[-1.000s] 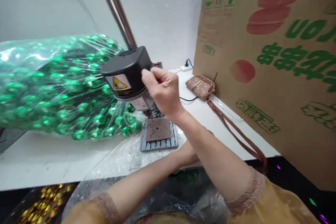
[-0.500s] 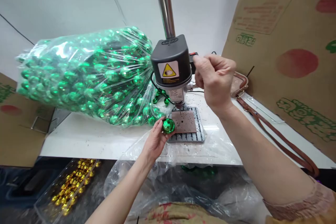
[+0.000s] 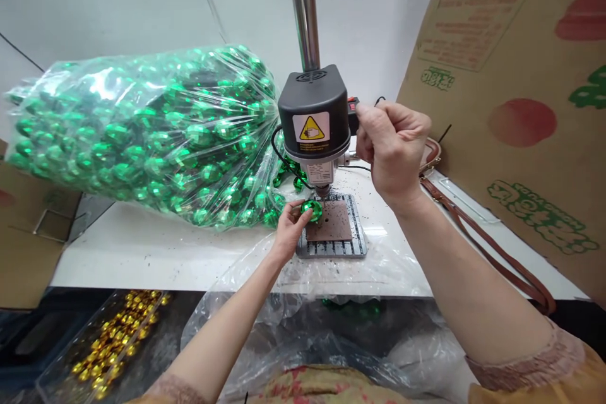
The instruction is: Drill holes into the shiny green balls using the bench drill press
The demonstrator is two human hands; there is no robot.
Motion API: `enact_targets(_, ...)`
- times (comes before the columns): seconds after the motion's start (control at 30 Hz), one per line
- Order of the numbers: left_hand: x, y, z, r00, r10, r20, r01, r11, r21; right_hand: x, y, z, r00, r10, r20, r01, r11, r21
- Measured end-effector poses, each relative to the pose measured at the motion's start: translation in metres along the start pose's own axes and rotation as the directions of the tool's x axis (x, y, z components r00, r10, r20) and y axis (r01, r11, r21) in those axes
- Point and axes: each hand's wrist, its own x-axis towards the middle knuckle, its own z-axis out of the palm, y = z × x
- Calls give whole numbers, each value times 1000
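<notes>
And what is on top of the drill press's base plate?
A brown board lies there. Its far left corner is hidden by the green faceted ball in the left hand.

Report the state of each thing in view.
Drill, upright; running or not unclear
Green ball, held
Left hand, pinching the green ball
Right hand, closed beside the drill
Board, flat, with one hole
Clear bag, stuffed, lying sideways
Gold balls, piled together
Red switch, on or off unclear

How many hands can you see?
2: the left hand holds a green ball by the brown pad; the right hand, closed in a fist, is beside the drill's black head.
</notes>
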Motion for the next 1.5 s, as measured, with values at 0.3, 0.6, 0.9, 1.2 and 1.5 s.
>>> enact_targets(0.3, 4, -16, 11, 995, 85, 56, -89, 993, 76, -1, -1, 0, 1000, -10, -3, 10, 1000, -21)
enact_targets(0.6, 10, -25, 13, 988, 72, 135, -84, 993, 81, -3, -2, 2, 999, -38, -19, 37, 999, -14)
enact_targets(0.9, 12, -30, 10, 981, 112, 159, -149, 958, 243, -4, -6, 3, 998, -56, -26, 56, 998, -31)
enact_targets(1.2, 0, -20, 17, 950, 167, 264, -247, 919, 308, -2, -3, 2, 997, -76, -18, 76, 997, -1)
enact_targets(1.5, -5, -22, 16, 923, 231, 308, -320, 906, 279, -2, -3, 0, 996, -93, -8, 92, 993, -69)
